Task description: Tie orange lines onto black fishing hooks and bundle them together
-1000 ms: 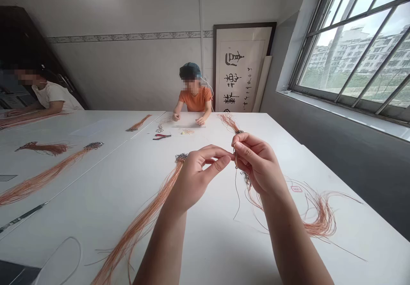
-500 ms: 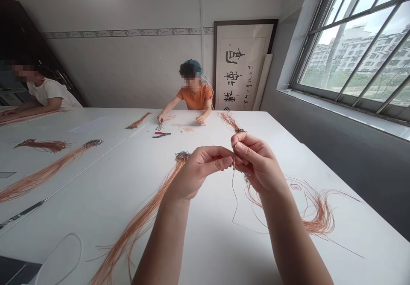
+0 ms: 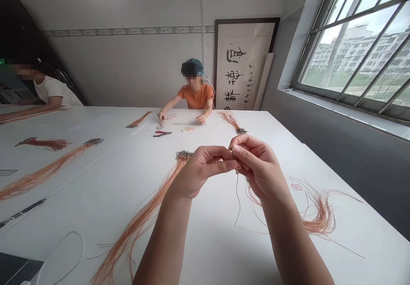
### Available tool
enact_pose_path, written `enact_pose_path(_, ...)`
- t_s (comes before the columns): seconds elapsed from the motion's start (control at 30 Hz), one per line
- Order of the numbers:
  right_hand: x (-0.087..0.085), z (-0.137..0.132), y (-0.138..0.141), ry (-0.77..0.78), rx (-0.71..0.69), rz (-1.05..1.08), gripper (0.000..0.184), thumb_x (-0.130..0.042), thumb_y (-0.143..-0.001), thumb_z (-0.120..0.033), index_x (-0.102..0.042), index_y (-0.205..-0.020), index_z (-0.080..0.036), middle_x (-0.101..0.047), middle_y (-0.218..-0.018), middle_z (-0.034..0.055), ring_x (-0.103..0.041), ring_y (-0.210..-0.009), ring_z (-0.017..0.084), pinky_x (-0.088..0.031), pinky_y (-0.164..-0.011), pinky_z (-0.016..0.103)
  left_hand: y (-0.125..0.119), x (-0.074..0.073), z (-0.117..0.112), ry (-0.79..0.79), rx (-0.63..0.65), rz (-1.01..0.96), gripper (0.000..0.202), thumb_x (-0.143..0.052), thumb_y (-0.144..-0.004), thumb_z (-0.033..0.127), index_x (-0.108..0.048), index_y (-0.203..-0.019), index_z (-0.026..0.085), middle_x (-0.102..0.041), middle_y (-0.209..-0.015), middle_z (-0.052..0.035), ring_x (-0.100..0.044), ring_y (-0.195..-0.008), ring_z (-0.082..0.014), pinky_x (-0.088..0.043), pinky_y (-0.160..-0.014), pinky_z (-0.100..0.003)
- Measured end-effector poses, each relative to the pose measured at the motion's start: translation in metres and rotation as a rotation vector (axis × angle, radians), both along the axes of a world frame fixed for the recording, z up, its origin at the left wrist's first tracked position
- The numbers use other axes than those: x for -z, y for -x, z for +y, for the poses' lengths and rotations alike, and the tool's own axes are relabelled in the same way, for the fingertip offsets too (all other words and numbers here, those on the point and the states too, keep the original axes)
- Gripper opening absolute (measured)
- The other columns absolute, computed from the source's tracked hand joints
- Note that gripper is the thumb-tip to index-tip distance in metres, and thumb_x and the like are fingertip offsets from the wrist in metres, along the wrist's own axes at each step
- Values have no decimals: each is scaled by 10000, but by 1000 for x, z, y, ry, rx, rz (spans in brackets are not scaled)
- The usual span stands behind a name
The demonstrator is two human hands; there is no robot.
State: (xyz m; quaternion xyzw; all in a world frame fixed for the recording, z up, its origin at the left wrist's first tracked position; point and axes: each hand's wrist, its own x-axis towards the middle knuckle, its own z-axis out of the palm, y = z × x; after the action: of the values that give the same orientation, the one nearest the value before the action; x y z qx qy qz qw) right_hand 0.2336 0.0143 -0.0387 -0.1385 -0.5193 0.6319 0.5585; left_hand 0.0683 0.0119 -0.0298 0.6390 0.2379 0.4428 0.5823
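Over the middle of the table my two hands meet around a small metal fish hook (image 3: 233, 152), which is mostly covered by the fingers. My left hand (image 3: 208, 167) pinches its lower part between thumb and forefinger. The thumb and forefinger of my right hand (image 3: 256, 161) close on its upper end. Below the fingers, a thin line (image 3: 238, 199) hangs down to the tabletop. A long bundle of orange lines (image 3: 150, 208) with dark metal ends lies beside my left forearm. Another orange bundle (image 3: 322, 216) curls on the table beyond my right forearm.
Across the white table (image 3: 211, 251) a person in an orange shirt (image 3: 195, 97) handles small pieces near red-handled pliers (image 3: 162, 134). Another person (image 3: 51, 93) sits at far left. More line bundles (image 3: 48, 170) lie on the left. A white cable (image 3: 81, 251) loops at lower left.
The fingers of both hands have shifted slightly on the hook, which now shows less. The left thumb has moved a little right, and the hanging line has swung slightly right.
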Motion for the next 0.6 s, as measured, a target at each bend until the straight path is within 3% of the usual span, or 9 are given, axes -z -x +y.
enact_pose_path(0.13,2,-6,-1,-16,98,-44,126,-758,-981,-347,-687,-971,-242,-405,-542,-95,-302,-495,64,-222,-470,203,2,-4,-3,-62,-49,-56,158,-798,-917,319,-776,-828,191,-646,-778,-3,-569,-788,-118,-493,-815,-262)
enact_pose_path(0.33,5,-11,-3,-123,311,-216,259,-695,-1016,-401,-652,-831,-226,-417,-560,-71,-343,-517,86,-268,-467,223,5,-9,-12,-122,-232,-43,158,-806,-915,336,-773,-820,215,-620,-790,19,-514,-778,-92,-459,-778,-210)
enact_pose_path(0.6,-1,-25,-4,-188,271,-341,501,-575,-1058,-454,-582,-626,-199,-546,-671,10,-536,-711,148,-418,-640,286,2,-14,-25,-140,-209,-77,145,-785,-932,303,-776,-825,206,-633,-766,12,-570,-762,-97,-495,-738,-223)
